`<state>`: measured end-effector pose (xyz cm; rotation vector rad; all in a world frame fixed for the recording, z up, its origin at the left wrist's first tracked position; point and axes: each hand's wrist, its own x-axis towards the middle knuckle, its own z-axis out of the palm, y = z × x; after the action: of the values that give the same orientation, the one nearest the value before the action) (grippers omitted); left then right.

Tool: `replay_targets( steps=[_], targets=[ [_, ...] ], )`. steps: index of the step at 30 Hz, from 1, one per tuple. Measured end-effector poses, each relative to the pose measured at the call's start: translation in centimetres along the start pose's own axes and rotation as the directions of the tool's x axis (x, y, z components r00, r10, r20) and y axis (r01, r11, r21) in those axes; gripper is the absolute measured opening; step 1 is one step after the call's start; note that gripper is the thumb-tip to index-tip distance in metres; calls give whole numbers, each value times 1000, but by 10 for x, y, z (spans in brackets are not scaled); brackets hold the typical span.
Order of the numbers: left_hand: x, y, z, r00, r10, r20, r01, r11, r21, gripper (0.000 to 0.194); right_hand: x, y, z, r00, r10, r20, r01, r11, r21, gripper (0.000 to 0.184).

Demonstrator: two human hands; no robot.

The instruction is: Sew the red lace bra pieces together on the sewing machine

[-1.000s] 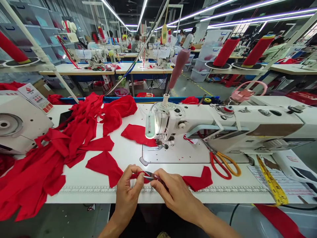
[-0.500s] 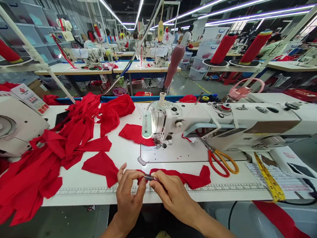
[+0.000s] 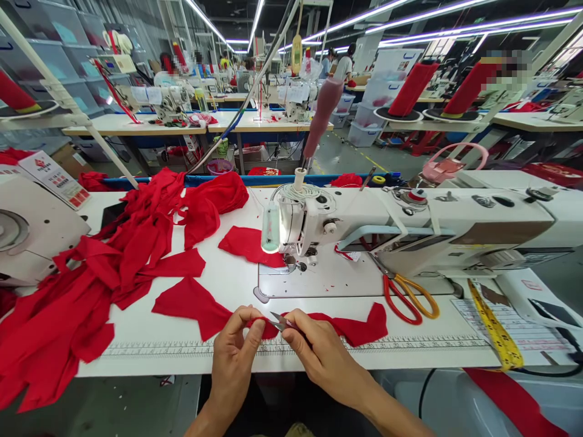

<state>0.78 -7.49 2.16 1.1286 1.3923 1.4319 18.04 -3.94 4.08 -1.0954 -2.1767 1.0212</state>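
Note:
My left hand (image 3: 237, 355) pinches a strip of red fabric (image 3: 355, 328) at the near edge of the white table (image 3: 228, 285). My right hand (image 3: 319, 352) is closed on small metal thread snips (image 3: 279, 320), whose blades point left at the pinched fabric. The red strip runs right from my fingers toward a wider end. A second red piece (image 3: 191, 303) lies just left of my left hand. The white sewing machine (image 3: 410, 227) stands right behind my hands.
A big heap of red fabric pieces (image 3: 91, 285) covers the table's left side. Orange-handled scissors (image 3: 407, 294) lie under the machine arm. A yellow tape measure (image 3: 494, 331) hangs at the right. Another machine (image 3: 31, 224) sits far left. Other workstations and people fill the background.
My left hand has shifted its pinch slightly and the snips' blades have tilted up and opened a little at the fabric. The red piece on the left now reaches my left hand.

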Motion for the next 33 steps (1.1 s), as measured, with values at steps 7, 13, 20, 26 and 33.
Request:
replay_targets(
  steps=[7,13,20,26,33],
  targets=[
    [-3,1,1,991,-102,87,114,983,-145,25,8,-6,-3,997,-8,73,4,999,45,32],
    [-3,-5,3,990,-105,95,122,972,-201,21,8,-2,4,999,-17,29,15,997,71,33],
    [-4,-12,4,987,-125,104,143,972,-186,20,3,1,7,999,18,-28,-14,990,141,40],
    [7,-2,-2,994,-91,53,95,993,-75,22,13,54,-20,930,-15,-366,-218,780,-586,39],
    [56,8,14,969,-43,244,-30,957,289,24,10,64,-33,888,-279,-367,-124,623,-773,31]
  ],
)
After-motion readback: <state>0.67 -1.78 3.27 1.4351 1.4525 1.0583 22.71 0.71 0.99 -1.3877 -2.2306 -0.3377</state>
